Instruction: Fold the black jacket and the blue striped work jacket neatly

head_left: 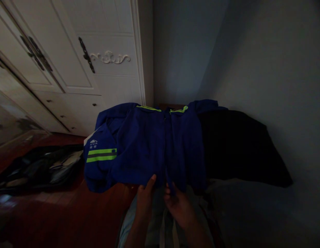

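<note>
A dark blue jacket (141, 144) with yellow-green and grey reflective stripes lies spread out in front of me, its front opening running down the middle. White lettering and a logo show on the sleeve at the left. My left hand (146, 193) pinches the jacket's near hem, thumb on top and fingers hidden beneath. Just right of the front opening, my right hand (177, 203) grips the lower front edge between thumb and fingers. Black cloth (240, 148) lies to the right, partly under the jacket's other sleeve.
A white wardrobe (116, 86) with dark handles stands at the back left. An open dark bag or case (41, 168) with things in it lies on the reddish floor (59, 217). A grey-blue wall (266, 75) rises behind and to the right.
</note>
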`<state>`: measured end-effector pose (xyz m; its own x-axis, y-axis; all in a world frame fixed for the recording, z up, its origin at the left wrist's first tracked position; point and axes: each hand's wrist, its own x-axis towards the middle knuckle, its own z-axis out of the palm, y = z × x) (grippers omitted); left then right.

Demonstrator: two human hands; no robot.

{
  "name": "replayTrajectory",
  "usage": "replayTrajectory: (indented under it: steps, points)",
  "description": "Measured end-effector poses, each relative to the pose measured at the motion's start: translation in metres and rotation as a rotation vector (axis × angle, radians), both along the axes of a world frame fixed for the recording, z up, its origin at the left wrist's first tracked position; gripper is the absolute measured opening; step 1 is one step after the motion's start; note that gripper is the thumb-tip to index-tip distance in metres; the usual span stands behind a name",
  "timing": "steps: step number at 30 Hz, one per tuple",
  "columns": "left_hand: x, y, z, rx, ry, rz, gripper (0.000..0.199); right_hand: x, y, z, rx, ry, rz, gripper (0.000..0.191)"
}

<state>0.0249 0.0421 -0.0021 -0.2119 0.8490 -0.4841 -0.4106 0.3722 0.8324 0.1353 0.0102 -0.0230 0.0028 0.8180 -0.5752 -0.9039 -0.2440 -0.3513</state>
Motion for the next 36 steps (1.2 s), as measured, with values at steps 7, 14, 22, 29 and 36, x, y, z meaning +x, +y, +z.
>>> replayTrajectory:
  steps: [7,14,22,29,36]
  points:
    - [-0.003,-0.006,0.017,0.043,0.035,-0.178,0.048,-0.015,-0.002,-0.011,0.204,0.381,0.081,0.014]
    - [-0.002,-0.011,0.018,0.110,0.167,-0.189,0.048,-0.004,-0.008,0.004,0.279,0.439,0.261,0.036]
    - [-0.001,-0.014,0.016,0.183,0.167,-0.197,0.037,0.007,-0.022,0.006,0.257,0.074,0.448,0.063]
    - [-0.001,-0.017,0.009,0.206,0.105,-0.228,0.037,0.017,-0.035,0.003,0.222,-0.579,0.489,0.077]
    - [-0.001,-0.018,0.002,0.180,0.073,-0.266,0.041,0.011,-0.026,0.009,0.198,-0.298,0.396,0.079]
